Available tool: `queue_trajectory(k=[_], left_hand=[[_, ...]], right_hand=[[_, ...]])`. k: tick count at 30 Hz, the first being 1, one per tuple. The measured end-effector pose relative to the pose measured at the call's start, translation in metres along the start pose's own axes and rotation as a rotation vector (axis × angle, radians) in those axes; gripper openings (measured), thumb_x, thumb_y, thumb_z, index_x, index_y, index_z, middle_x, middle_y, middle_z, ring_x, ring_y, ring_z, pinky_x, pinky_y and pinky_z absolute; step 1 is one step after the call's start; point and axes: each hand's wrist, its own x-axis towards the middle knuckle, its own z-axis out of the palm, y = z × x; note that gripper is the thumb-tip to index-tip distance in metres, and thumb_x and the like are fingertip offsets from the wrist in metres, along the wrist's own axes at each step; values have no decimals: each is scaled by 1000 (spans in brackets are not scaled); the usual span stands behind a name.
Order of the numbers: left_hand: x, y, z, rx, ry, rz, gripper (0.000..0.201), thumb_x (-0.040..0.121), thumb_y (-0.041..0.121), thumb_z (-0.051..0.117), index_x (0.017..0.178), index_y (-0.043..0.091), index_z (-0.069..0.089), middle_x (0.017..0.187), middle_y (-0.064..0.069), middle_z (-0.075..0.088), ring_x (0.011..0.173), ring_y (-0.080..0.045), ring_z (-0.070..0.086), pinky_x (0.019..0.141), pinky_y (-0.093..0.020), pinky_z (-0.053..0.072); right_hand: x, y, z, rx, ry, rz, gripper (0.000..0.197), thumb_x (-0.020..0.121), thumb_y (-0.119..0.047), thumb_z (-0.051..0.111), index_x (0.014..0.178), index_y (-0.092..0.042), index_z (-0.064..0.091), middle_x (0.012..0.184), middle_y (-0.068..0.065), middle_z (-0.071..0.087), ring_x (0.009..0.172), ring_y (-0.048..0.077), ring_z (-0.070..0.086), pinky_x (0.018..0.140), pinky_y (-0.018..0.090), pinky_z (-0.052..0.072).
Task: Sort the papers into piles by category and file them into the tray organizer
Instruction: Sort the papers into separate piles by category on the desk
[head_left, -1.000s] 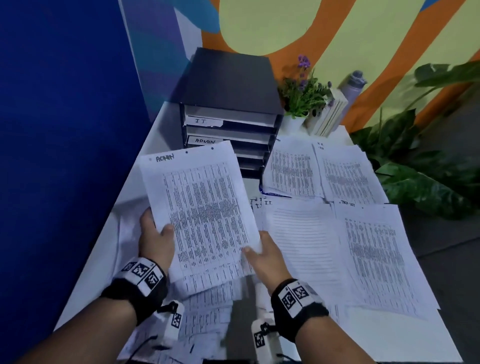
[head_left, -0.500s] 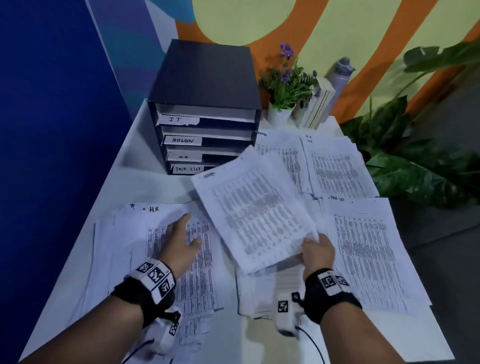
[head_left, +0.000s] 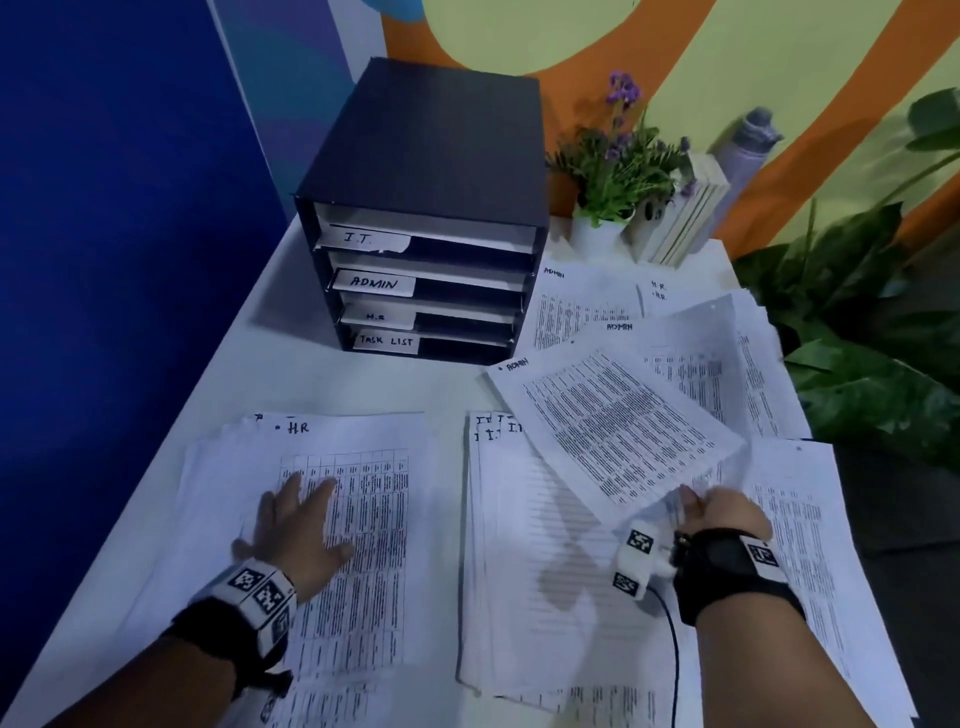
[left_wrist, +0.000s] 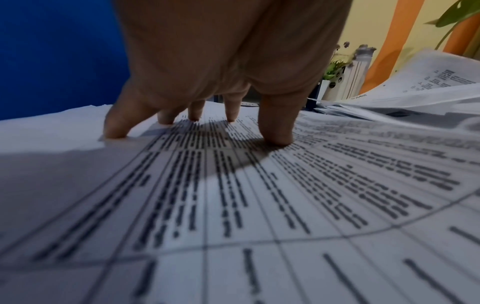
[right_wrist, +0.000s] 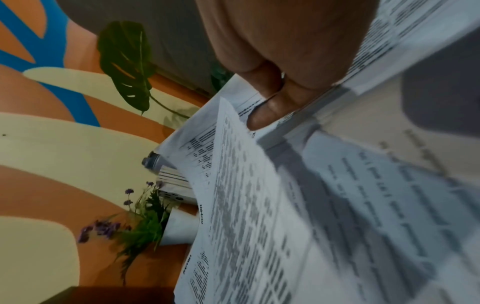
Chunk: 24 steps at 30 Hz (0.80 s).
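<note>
Item: ADMIN sheets (head_left: 613, 426), a thin sheaf with a handwritten heading, held tilted in the air at about 2 o'clock from the table's (head_left: 363, 384) centre, above the I.T. pile (head_left: 519, 530). Right hand (head_left: 727, 514) pinches the sheaf's near corner between thumb and fingers. Left hand (head_left: 298, 525) lies spread, its fingertips pressing on the HR pile (head_left: 332, 519) at 8 o'clock.

Step in hand, as judged: carrying the sheaf to the ADMIN pile (head_left: 576, 306) at 1 o'clock, just right of the tray organizer (head_left: 431, 208). To do it well: lower the far edge first, square the heading over the heading beneath, and let go only once the sheaf lies flat (a corner pinch lets loose sheets fan out). Keep clear of the second H.R. stack (head_left: 670, 293) just beside it.

Container: tray organizer at 12 o'clock, dark, four shelves labelled from the top I.T., ADMIN, H.R., TASK LIST. Pale surfaces show in the shelves; whether they are filed papers or the tray floors cannot be told.

Also lying: task list pile (head_left: 810, 561) at 4 o'clock.
</note>
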Motion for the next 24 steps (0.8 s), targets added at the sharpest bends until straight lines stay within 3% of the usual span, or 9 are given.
queue_trajectory(k=[2,4,6,9,11,14,18,20,24], left_hand=[[0,2,2,10,20,-15,87,84,50,65,150,44,8,160,10,-14,148,-24,-11,110,-67,10],[0,2,4,26,33,-28,86,84,50,64,149,45,9,160,11,-13,148,-23,-11,111,-67,11],[2,1,7,27,37,-35,85,84,50,64,148,47,9,160,12,-14,148,-21,-12,111,-66,10],[2,1,8,25,41,-40,84,84,49,64,148,47,9,160,12,-13,147,-20,-13,111,-66,9],[2,1,9,20,47,-37,84,84,47,64,149,46,10,160,12,-14,147,-20,-13,111,-65,8],[2,0,10,16,56,-40,83,85,47,65,148,47,11,160,12,-14,147,-20,-14,112,-64,7],[3,1,11,9,68,-49,83,84,45,66,148,48,13,160,12,-12,147,-20,-14,111,-65,7],[2,2,11,15,76,-54,83,84,44,66,148,47,14,160,12,-11,147,-20,-12,111,-64,8],[2,5,11,32,86,-61,84,83,43,67,148,46,14,160,11,-11,148,-21,-11,111,-65,9]], right_hand=[[0,-14,9,301,-96,105,37,101,-30,38,108,-1,62,110,21,64,78,9,66,84,29,56],[-1,-26,20,559,-225,186,38,100,-10,36,132,10,45,134,31,51,54,-2,63,72,19,57],[-6,-42,29,621,-250,169,33,100,-12,41,121,11,51,122,33,56,79,17,70,76,28,57],[-14,-64,36,620,-279,152,49,94,-56,41,90,-10,57,96,12,57,84,26,58,83,43,49],[-1,-69,43,563,-285,145,62,87,-70,35,111,-17,56,101,6,60,96,28,59,91,48,48],[3,-74,51,455,-256,-47,62,85,-46,50,143,-39,28,123,11,57,93,30,63,87,52,54],[4,-77,59,301,-222,-170,66,86,6,46,141,-31,38,118,11,59,78,27,64,74,42,59],[5,-80,61,321,-57,-209,58,85,8,40,134,-23,46,121,14,61,91,28,64,74,33,55],[1,-88,57,579,33,-91,53,89,7,40,138,-13,40,117,11,57,71,10,58,41,8,38]])
